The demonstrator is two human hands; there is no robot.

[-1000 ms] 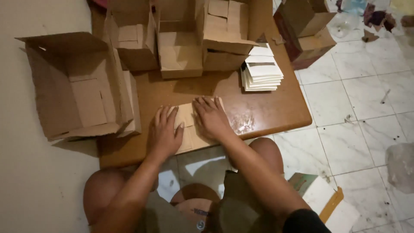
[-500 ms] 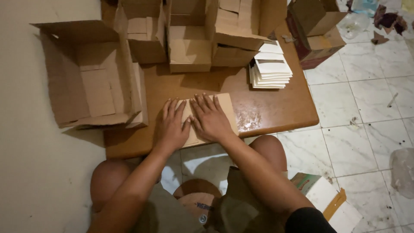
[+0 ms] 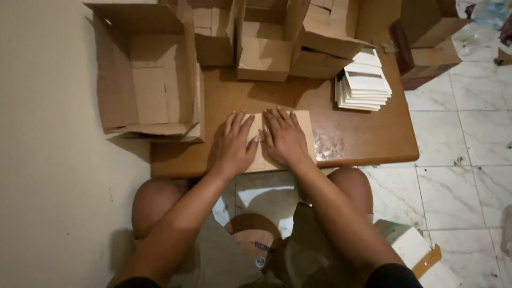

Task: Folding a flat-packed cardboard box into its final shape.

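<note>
A flat piece of brown cardboard (image 3: 307,130) lies near the front edge of a low wooden table (image 3: 368,138). My left hand (image 3: 233,144) rests palm down on its left part, fingers spread. My right hand (image 3: 285,137) presses flat on the middle of it, fingers spread and pointing away from me. The two hands lie side by side, almost touching. Neither hand grips anything. Most of the cardboard is hidden under the palms.
A large open cardboard box (image 3: 146,74) lies on its side at the table's left. Several smaller open boxes (image 3: 266,48) crowd the back. A stack of white flat sheets (image 3: 364,82) sits at the right. Another box (image 3: 426,42) and packaging (image 3: 413,248) lie on the tiled floor.
The view has shifted, so the table and hands sit more centred. Both hands stay flat on the cardboard, with the right hand drawn in closer to the left.
</note>
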